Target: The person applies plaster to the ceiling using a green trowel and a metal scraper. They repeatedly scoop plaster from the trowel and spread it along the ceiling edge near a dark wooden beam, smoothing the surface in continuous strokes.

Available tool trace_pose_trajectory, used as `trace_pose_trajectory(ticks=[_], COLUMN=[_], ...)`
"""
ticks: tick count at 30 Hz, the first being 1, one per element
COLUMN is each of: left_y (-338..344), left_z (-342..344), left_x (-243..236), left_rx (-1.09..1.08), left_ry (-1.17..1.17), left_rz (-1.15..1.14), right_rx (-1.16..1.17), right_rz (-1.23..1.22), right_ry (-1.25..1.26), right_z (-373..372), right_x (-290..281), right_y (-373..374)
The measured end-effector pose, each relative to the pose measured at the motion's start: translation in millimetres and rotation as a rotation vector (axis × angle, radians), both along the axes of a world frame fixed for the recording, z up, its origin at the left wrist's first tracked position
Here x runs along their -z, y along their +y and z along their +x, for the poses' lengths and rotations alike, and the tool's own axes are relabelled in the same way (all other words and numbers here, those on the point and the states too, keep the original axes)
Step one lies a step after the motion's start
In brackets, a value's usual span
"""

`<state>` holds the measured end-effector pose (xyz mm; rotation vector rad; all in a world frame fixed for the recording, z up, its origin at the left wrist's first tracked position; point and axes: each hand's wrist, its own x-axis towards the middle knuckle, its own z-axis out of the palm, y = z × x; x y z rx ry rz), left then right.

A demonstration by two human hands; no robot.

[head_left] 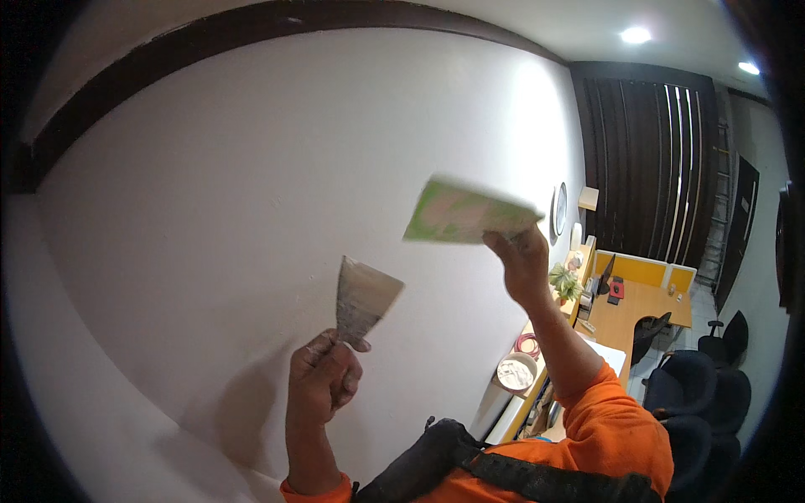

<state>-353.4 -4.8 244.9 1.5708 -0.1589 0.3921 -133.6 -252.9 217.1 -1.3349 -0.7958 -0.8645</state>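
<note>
Clasping a broad putty knife [367, 295] by its narrow end in the left hand [323, 370], blade upward. Pinching a smeared green sheet [470, 211] near its lower right corner in the right hand [527, 261], higher than the knife and apart from it. Backed by a white wall [210, 151]. Followed, past the right forearm [553, 339], by a bowl [514, 372] of white paste, then a leafy plant [566, 283]. Ending farther off in a wooden tabletop [650, 303] and dark vertical blinds [629, 168].

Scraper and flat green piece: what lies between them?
In the head view, only white wall shows between the scraper and the flat green piece.
</note>
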Motion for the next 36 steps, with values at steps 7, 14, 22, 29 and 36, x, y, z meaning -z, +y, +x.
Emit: trace_pose_trajectory(ticks=[7,14,22,29,36], left_y=[-30.9,-68.6,-73.3,-46.1,-20.2], left_z=[6.9,12.4,1.6,1.4,18.9], left_x=[-2.8,4.8,3.4,-0.3,-16.4], left_rx=[0.282,0.461,0.465,0.483,0.005], left_ry=[0.284,0.39,0.391,0.301,-0.072], left_rz=[0.007,0.029,-0.016,-0.14,0.197], right_rx=[-1.793,-2.162,-1.906,-1.511,-0.646], right_rz=[0.629,0.156,-0.108,-0.156,0.076], right_ry=[0.197,0.089,0.115,0.415,0.407], right_z=[36.7,19.0,26.4,48.8,80.7], right_x=[-11.3,-20.1,-21.7,24.9,77.9], right_y=[22.9,67.6,77.3,67.9,11.9])
